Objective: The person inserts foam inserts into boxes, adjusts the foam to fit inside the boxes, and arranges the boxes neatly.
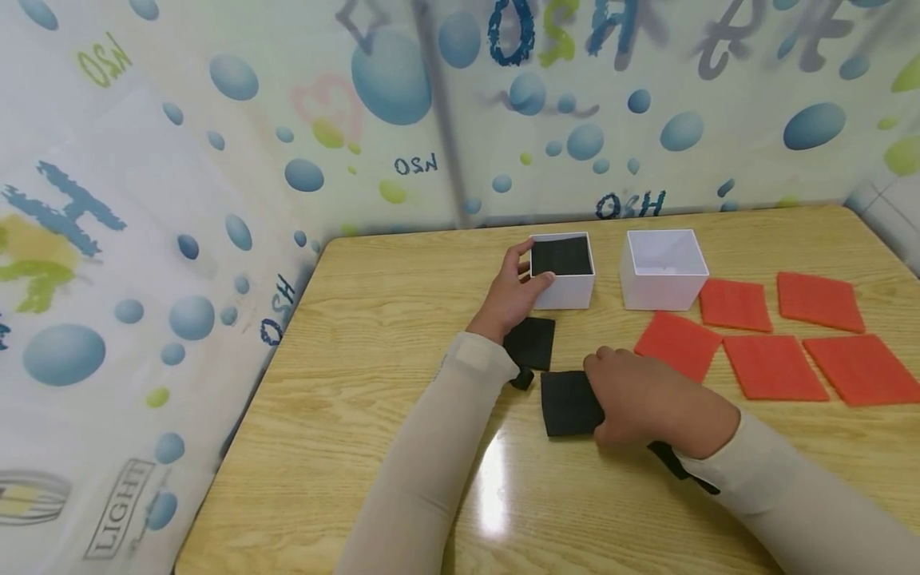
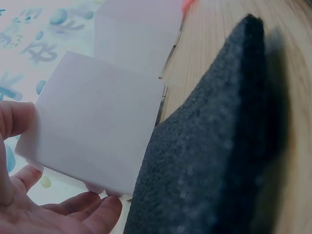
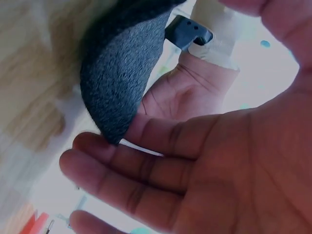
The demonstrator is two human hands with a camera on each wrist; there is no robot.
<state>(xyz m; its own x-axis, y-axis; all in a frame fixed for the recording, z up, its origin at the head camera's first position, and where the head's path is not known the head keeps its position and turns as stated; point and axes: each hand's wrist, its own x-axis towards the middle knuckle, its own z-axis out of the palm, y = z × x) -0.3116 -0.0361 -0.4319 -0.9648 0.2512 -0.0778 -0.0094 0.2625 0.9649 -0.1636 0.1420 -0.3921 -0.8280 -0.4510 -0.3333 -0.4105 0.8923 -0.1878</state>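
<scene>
My left hand (image 1: 528, 270) grips the left side of a white box (image 1: 568, 291) that has black foam (image 1: 562, 255) lying in it; the left wrist view shows the fingers (image 2: 83, 209) against the box wall (image 2: 97, 126). My right hand (image 1: 600, 399) holds the right edge of a black foam square (image 1: 564, 403) on the table. In the right wrist view that foam (image 3: 122, 73) curls up over the fingers (image 3: 126, 170). A second black foam square (image 1: 533, 342) (image 2: 219, 156) lies flat by my left wrist.
An empty white box (image 1: 661, 267) (image 2: 136, 34) stands right of the first. Several red foam squares (image 1: 772, 367) lie spread on the wooden table (image 1: 374, 335) at the right. A bubble-printed curtain (image 1: 180, 200) closes off the back and left.
</scene>
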